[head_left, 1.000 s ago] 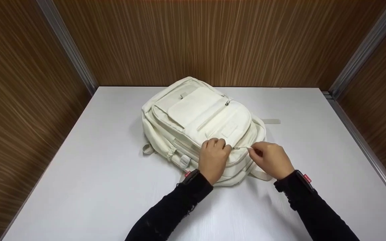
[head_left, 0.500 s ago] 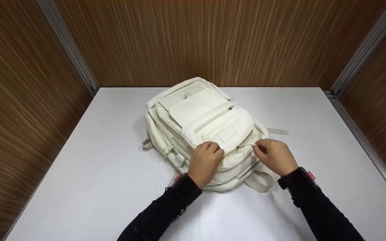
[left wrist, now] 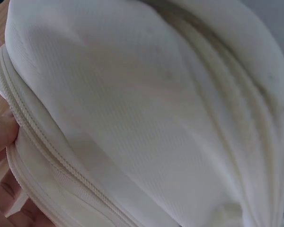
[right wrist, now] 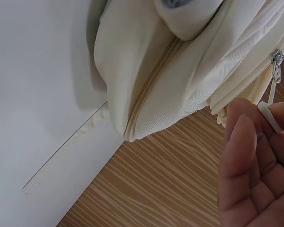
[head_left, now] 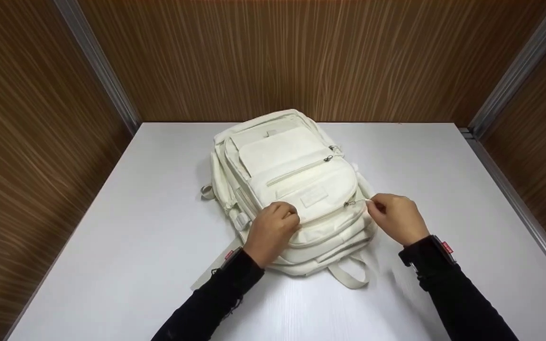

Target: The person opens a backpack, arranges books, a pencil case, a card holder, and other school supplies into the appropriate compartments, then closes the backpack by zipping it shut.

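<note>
A cream backpack (head_left: 296, 147) lies on its back on the white table in the head view, its front pockets facing up. My left hand (head_left: 273, 232) pinches the front pocket's zipped edge at the lower left; in the left wrist view the thumb (left wrist: 1, 135) presses against that edge, fingers curled below. My right hand (head_left: 398, 218) pinches the pale cord zipper pull (right wrist: 270, 117) between thumb and fingers, beside the bag's lower right corner. The cord runs taut to a metal zipper slider (right wrist: 277, 59) on the pocket.
The white table (head_left: 159, 189) surrounds the bag, with wood-grain panels (head_left: 273, 57) at the back and both sides. Loose straps (head_left: 351, 279) stick out from under the bag. Another zipper slider (head_left: 328, 158) sits on the upper front pocket.
The backpack has turned clockwise, its top shifting right and its bottom left. My left hand has moved left and slightly down with the pocket edge; my right hand and the slider have shifted right.
</note>
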A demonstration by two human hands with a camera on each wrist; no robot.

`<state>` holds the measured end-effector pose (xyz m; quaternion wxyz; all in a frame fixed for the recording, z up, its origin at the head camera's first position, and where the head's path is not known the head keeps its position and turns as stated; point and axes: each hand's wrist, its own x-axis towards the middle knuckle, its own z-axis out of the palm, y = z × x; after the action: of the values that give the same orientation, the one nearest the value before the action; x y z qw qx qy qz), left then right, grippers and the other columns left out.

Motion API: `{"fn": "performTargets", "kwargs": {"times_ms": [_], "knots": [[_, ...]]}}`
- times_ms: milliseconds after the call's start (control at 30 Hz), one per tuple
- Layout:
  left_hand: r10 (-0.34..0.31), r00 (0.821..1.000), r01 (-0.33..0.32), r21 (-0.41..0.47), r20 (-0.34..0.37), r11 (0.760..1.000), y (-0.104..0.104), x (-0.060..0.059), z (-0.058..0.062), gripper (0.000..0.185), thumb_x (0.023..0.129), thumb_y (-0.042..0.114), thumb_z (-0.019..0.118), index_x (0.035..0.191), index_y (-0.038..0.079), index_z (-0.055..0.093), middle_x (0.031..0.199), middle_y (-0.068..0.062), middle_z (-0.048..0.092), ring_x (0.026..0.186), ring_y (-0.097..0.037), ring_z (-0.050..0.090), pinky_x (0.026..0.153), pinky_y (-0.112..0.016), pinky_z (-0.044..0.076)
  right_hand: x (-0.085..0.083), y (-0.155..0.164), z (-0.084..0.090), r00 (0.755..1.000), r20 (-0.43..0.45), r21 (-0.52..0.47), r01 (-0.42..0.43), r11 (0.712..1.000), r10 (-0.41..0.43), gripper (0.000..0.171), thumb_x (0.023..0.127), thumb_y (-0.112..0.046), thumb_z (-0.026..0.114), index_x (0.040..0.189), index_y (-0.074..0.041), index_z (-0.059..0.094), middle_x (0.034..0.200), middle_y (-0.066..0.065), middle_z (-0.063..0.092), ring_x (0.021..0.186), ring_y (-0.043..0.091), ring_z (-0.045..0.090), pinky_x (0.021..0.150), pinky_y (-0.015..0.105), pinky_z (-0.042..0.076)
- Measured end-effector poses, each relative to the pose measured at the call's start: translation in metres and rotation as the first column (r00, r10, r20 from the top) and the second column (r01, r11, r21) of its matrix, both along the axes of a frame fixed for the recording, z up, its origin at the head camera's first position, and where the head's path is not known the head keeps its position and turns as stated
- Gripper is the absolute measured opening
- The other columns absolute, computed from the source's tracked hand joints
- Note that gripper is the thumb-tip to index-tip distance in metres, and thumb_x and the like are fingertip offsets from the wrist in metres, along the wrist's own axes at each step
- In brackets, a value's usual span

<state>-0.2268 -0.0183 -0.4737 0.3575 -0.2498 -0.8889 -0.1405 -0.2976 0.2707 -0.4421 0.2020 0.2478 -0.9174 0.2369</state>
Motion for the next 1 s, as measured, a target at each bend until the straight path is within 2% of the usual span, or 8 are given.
{"fn": "performTargets", "kwargs": {"times_ms": [400,667,867,1000], "knots": [[-0.009,1.000,0.010,0.052,-0.022,0.999,-0.036,0.004,-0.004,0.011,0.079,0.023,0.079,0.080,0.018,0.069,0.101,0.001,0.068,0.109,-0.024,0.062,0.097,-0.035,0.051,0.000,0.000,-0.001,0.999,0.043,0.005,0.006,1.000,-0.006,0.020,0.089,-0.011,0.065,0.069,-0.011,0.065,0.059,-0.003,0.057,0.053,0.010,0.044,0.053,0.025,0.036],[0.023,0.999,-0.025,0.050,0.046,0.998,-0.060,0.009,-0.004,0.008,0.081,0.024,0.077,0.083,0.019,0.072,0.106,-0.001,0.067,0.116,-0.028,0.059,0.104,-0.038,0.047,0.002,-0.007,-0.004,0.999,0.045,0.008,-0.031,1.000,0.030,0.015,0.089,-0.012,0.066,0.074,-0.010,0.070,0.064,-0.002,0.063,0.056,0.009,0.049,0.056,0.026,0.041],[0.049,0.994,-0.055,0.058,0.093,0.997,-0.072,0.013,-0.003,0.011,0.082,0.026,0.076,0.083,0.017,0.071,0.107,-0.002,0.067,0.119,-0.029,0.058,0.106,-0.038,0.045,0.009,-0.013,-0.005,0.997,0.049,0.023,-0.060,0.998,0.058,0.019,0.088,-0.012,0.066,0.070,-0.013,0.065,0.060,-0.006,0.054,0.055,0.008,0.044,0.055,0.023,0.037],[0.086,0.992,-0.089,0.031,0.095,0.996,-0.070,0.014,-0.002,0.013,0.083,0.027,0.076,0.084,0.016,0.069,0.109,-0.003,0.067,0.120,-0.030,0.057,0.107,-0.042,0.044,0.012,-0.015,-0.003,0.997,0.026,0.024,-0.070,0.997,0.069,0.020,0.088,-0.011,0.067,0.068,-0.014,0.063,0.060,-0.007,0.051,0.054,0.007,0.042,0.054,0.023,0.035]]}}
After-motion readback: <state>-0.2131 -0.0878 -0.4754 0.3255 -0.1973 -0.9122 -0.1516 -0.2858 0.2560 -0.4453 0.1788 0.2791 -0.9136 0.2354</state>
